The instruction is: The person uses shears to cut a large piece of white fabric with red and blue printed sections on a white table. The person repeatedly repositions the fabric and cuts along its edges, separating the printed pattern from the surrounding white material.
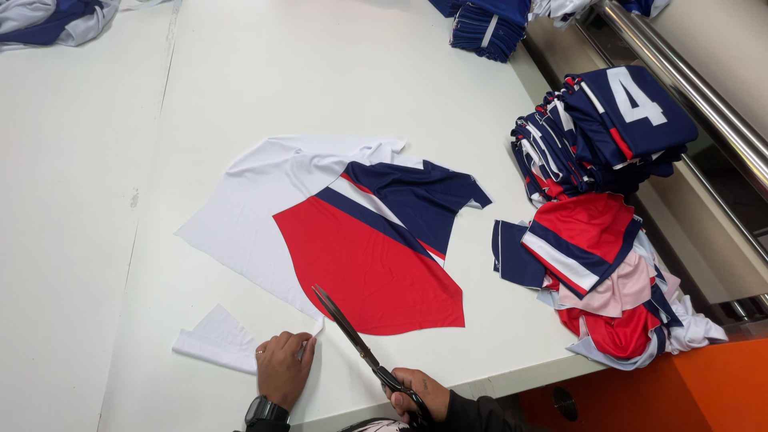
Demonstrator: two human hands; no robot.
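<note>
We have the printed fabric panel (352, 240) lying flat near the front edge of the tabletop (320, 72) — red and navy print with a white margin around it. Our right hand (416, 392) is closed through the handles of the scissors (352, 332), whose blades stand parted with the tips at the lower edge of the red field, where it meets the white margin. Our left hand (284, 370) lies flat, fingers together, pressing down the white offcut (220, 340) just beside the cut line.

To cut well here, we judge it best to keep the lower blade riding on the tabletop and follow the boundary of the red print, not wandering into colour. The left hand should hold the cloth taut close to the blades yet clear of them — the knit looks thin and likely to pucker or slide. Long, steady closures will probably leave a cleaner edge than short snips.

Along the right edge of the tabletop sit a stack of folded navy pieces (608, 128) and a looser heap of red and pink pieces (608, 280), well apart from the cut.
</note>
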